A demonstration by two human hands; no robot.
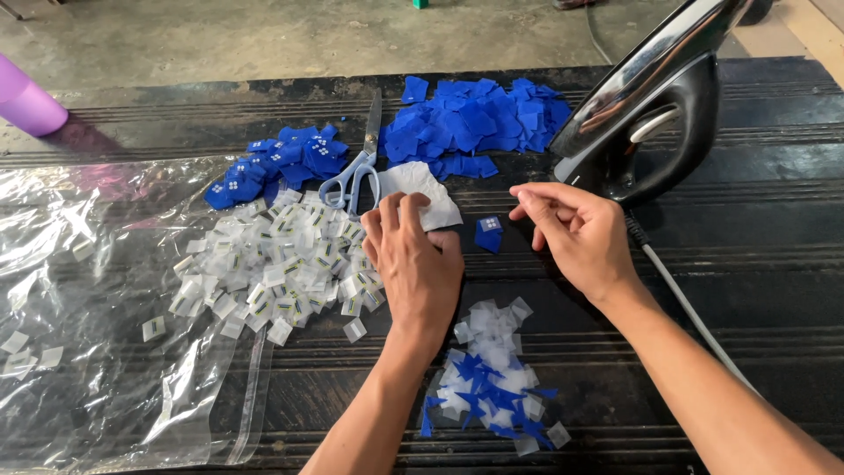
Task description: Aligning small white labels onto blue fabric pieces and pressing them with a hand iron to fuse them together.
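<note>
My left hand (413, 255) rests palm down on the black ribbed mat, its fingertips on a white cloth piece (426, 189) beside a heap of small white labels (272, 259). My right hand (571, 230) hovers to the right with thumb and fingers pinched; whether it holds anything I cannot tell. A single blue square with a white label (489, 233) lies between the two hands. Scissors (359, 167) with pale blue handles lie just beyond the left fingers.
A black iron (655, 105) stands upright at the right, its cord (694, 317) running toward me. Blue fabric squares sit in a large pile (479, 123) and a smaller labelled pile (281, 163). Scraps (492, 378) lie near my arms. Clear plastic bag (97, 299) at left, purple cup (26, 97).
</note>
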